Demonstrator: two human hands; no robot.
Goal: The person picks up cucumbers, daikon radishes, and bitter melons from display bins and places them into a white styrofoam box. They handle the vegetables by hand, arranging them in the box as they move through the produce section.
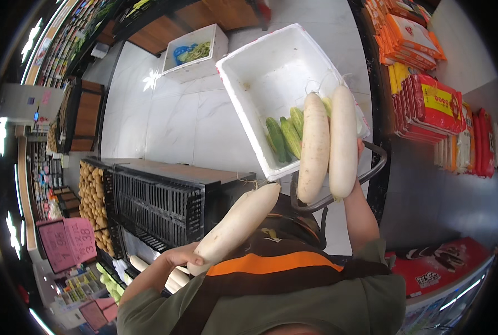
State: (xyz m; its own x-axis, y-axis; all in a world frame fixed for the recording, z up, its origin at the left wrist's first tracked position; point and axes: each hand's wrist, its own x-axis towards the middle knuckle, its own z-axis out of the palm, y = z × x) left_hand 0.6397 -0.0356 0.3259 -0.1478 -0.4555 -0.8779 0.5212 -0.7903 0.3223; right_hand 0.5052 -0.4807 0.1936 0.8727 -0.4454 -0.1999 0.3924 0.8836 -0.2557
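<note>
My left hand (pixel 186 256) grips the lower end of a white daikon radish (pixel 236 226), which slants in front of my body. Two more daikons lie side by side over the near edge of a white foam box (pixel 249 113): a left one (pixel 314 146) and a right one (pixel 343 142). My right hand (pixel 360 147) is under the right daikon and supports it; most of its fingers are hidden. Green cucumbers (pixel 288 136) lie inside the foam box. A curved metal cart handle (pixel 381 161) passes below the daikons and my right forearm.
Black slatted crates (pixel 161 209) stand at left, beside potatoes (pixel 91 197) and more daikons (pixel 175 278). A smaller foam box (pixel 219 42) with greens is on the tiled floor. Stacked red packages (pixel 433 102) lie at right, and a red-topped freezer (pixel 445 259) at lower right.
</note>
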